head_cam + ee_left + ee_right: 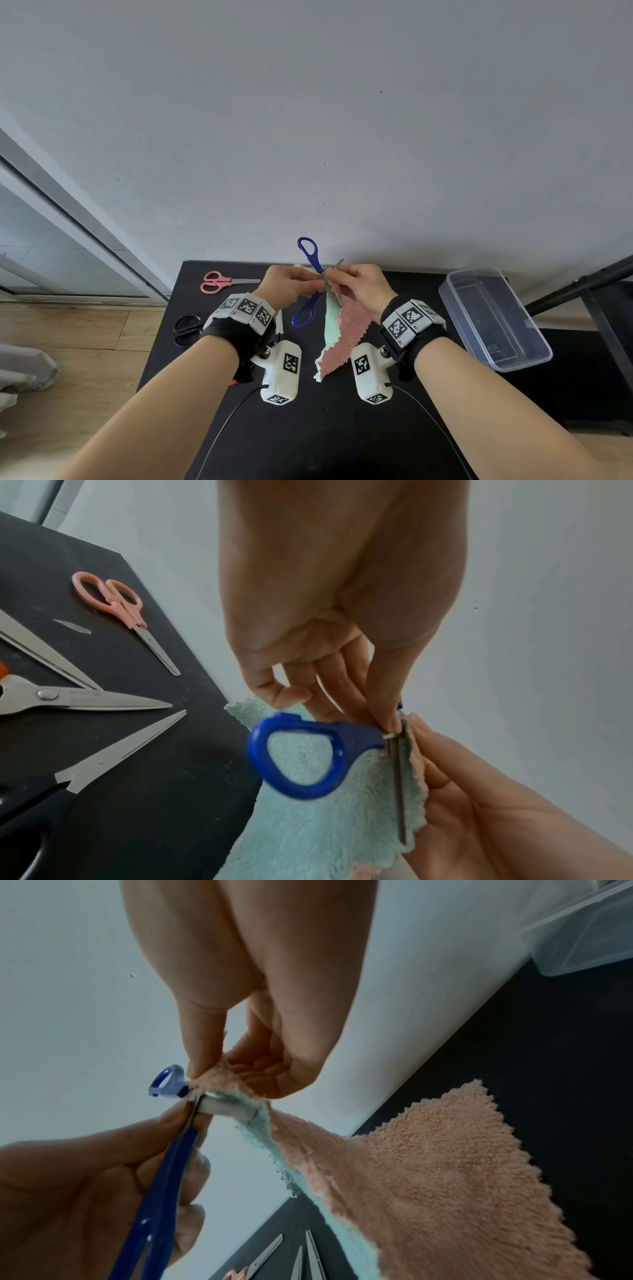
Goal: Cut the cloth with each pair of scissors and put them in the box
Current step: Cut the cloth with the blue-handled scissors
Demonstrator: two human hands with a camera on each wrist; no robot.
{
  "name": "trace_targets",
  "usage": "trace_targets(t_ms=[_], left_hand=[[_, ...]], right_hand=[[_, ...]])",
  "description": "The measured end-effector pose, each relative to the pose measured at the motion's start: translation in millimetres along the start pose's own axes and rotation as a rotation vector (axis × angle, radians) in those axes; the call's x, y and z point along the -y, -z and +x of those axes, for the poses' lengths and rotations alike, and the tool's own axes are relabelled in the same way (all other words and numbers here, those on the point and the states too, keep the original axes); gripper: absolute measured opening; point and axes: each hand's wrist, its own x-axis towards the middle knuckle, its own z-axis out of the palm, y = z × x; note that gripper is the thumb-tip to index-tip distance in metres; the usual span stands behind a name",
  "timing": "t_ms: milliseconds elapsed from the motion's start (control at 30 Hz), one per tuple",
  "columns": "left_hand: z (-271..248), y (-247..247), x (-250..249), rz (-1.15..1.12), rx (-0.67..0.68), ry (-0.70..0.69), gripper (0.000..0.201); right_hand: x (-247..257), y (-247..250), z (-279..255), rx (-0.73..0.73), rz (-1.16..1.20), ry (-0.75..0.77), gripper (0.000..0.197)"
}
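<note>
Both hands are raised over the black table (342, 428). My left hand (315, 283) pinches the blue scissors (307, 248) near the pivot; their handle loops are spread wide, one up and one down. In the left wrist view the blue scissors (298, 753) lie against the cloth's mint side. The cloth (339, 329), pink on one face and mint on the other, hangs down from the blades. My right hand (335, 278) pinches the cloth's top edge right at the blades. In the right wrist view the cloth (428, 1164) is caught by the steel blade (226, 1108).
A clear plastic box (493, 318) stands empty at the table's right. Pink scissors (219, 282) lie at the back left and black-handled scissors (186, 329) at the left edge. More steel blades (85, 700) lie under my left wrist. A wall rises behind the table.
</note>
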Motion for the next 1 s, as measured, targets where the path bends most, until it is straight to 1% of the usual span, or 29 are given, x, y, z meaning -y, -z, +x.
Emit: trace_targets(t_ms=[200,267,367,433,500,600,633,733,800,933,1000], left_hand=[[-2,5,3,0.029,0.016,0.02,0.011],[-5,7,6,0.045,0.02,0.023,0.009],[-6,15,15,0.112,0.021,0.041,0.007],[-8,19,21,0.096,-0.009,0.054,0.008],[-7,19,22,0.048,-0.029,0.055,0.01],[-6,15,16,-0.038,-0.034,0.054,0.01],[-5,13,13,-0.057,-0.032,0.055,0.009],[-1,10,8,-0.066,-0.02,0.048,0.008],[1,10,5,-0.06,-0.001,0.037,0.011],[2,9,-2,-0.033,0.0,0.009,0.011],[2,9,-5,-0.039,-0.002,-0.003,0.011]], right_hand=[[-2,5,4,-0.055,-0.007,-0.007,0.021],[-2,8,4,-0.095,-0.006,-0.006,0.027],[3,23,6,-0.184,0.097,-0.007,0.027],[7,34,6,-0.2,0.124,0.01,0.02],[9,36,4,-0.183,0.125,0.025,0.015],[9,25,0,-0.15,0.185,-0.015,0.01],[7,20,-1,-0.134,0.202,-0.029,0.012],[2,10,-1,-0.073,0.177,-0.058,0.015],[1,4,0,-0.045,0.162,-0.062,0.017],[5,-1,1,-0.031,0.139,-0.042,0.011],[6,-2,2,-0.005,0.091,-0.029,0.012]])
